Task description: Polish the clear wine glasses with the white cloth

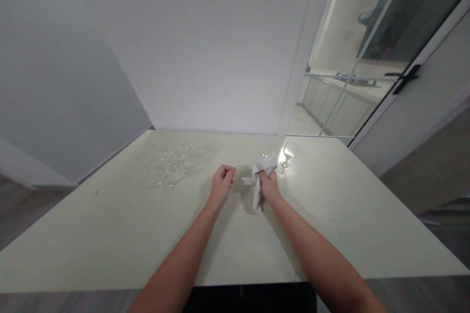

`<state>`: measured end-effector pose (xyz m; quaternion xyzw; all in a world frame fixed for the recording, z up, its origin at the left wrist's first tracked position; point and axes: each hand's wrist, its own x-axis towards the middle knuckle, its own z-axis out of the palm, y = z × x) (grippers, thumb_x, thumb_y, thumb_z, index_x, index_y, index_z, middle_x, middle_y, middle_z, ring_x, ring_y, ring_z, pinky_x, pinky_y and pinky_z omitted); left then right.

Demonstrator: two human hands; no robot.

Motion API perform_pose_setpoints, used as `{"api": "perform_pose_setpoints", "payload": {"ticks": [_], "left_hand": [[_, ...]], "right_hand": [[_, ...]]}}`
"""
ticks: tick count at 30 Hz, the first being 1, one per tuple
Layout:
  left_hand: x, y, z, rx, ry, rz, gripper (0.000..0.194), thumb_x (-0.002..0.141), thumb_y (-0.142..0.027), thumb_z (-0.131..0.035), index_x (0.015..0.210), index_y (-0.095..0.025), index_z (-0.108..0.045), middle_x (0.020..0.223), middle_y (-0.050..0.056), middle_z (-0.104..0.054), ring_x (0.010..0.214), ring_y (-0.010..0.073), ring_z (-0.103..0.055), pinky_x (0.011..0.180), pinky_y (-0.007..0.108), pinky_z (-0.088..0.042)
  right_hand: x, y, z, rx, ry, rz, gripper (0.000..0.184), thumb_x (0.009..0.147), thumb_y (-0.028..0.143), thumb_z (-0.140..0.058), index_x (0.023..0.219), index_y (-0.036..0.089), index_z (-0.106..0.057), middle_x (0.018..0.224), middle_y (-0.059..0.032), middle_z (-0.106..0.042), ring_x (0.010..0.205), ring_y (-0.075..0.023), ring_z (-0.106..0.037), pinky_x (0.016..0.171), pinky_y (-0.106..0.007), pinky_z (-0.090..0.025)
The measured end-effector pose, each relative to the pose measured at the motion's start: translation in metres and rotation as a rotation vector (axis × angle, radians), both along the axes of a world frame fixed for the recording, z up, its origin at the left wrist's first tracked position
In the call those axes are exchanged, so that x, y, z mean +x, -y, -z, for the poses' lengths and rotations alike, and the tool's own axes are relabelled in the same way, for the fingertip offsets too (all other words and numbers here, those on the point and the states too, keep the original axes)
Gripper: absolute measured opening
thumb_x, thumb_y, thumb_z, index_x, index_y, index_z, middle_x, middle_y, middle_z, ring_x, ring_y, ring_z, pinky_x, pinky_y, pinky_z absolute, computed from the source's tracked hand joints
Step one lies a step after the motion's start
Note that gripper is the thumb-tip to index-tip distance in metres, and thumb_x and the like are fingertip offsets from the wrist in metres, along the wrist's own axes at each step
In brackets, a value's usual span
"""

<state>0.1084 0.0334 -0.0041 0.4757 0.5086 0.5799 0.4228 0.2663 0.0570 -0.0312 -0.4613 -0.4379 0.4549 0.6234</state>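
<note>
White cloth: I have the cloth near the middle of the table, slightly right, bunched with one end hanging toward the near side.
Right hand: from my end, the right hand is closed around the cloth; I cannot tell whether anything is wrapped inside.
Left hand: the left hand is just left of the cloth, fingers curled in and thumb drawn to them. I make out nothing in its grip.
Stemmed glass: a clear glass stands on its foot just beyond the right hand, to the far right of the cloth, touched by neither hand.
Clear pieces: well to the left, toward the far side, a scatter of shiny clear pieces lies loose; I cannot tell their shapes.
Progress of the cloth work: I judge it under way, with the cloth in hand. Nothing shows me which glass, if any, is finished, and the left scatter looks unattended.
Pale table: the tabletop meets a white wall at its far edge.
</note>
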Motion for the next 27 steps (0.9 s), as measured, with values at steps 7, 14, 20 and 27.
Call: {"api": "perform_pose_setpoints", "payload": {"ticks": [7, 14, 20, 27], "left_hand": [[0.004, 0.004, -0.005, 0.271, 0.129, 0.103, 0.045, 0.063, -0.039, -0.084, 0.094, -0.019, -0.059, 0.091, 0.004, -0.063, 0.082, 0.0148, -0.060, 0.066, 0.023, -0.047], [0.003, 0.001, -0.006, 0.224, 0.169, 0.064, 0.048, 0.063, -0.037, -0.085, 0.101, -0.019, -0.059, 0.095, 0.004, -0.065, 0.087, 0.0158, -0.062, 0.074, 0.026, -0.048], [0.000, 0.010, -0.013, 0.047, 0.382, 0.321, 0.058, 0.067, -0.048, -0.079, 0.113, -0.016, -0.064, 0.108, 0.012, -0.071, 0.096, 0.0233, -0.067, 0.088, 0.035, -0.049], [0.005, 0.007, -0.008, 0.136, 0.245, 0.215, 0.060, 0.063, -0.046, -0.083, 0.112, -0.017, -0.065, 0.109, 0.010, -0.069, 0.098, 0.0212, -0.065, 0.087, 0.032, -0.049]], "right_hand": [[0.003, 0.017, -0.003, 0.245, 0.782, -0.106, 0.021, 0.075, 0.019, -0.059, 0.092, 0.016, -0.072, 0.101, -0.0140, -0.075, 0.099, -0.0279, -0.067, 0.093, -0.038, -0.049], [-0.006, 0.023, -0.004, 0.301, 0.742, -0.174, 0.025, 0.074, 0.018, -0.064, 0.097, 0.018, -0.074, 0.109, -0.0146, -0.073, 0.111, -0.0318, -0.062, 0.107, -0.047, -0.040], [-0.013, 0.034, -0.008, 0.038, 0.165, -0.580, 0.020, 0.073, 0.022, -0.066, 0.092, 0.020, -0.072, 0.085, -0.0022, -0.072, 0.083, -0.0200, -0.065, 0.081, -0.034, -0.054], [-0.022, 0.035, -0.005, -0.015, 0.054, -0.581, 0.023, 0.071, 0.019, -0.068, 0.094, 0.020, -0.071, 0.079, 0.0003, -0.071, 0.082, -0.0185, -0.065, 0.081, -0.033, -0.054]]}}
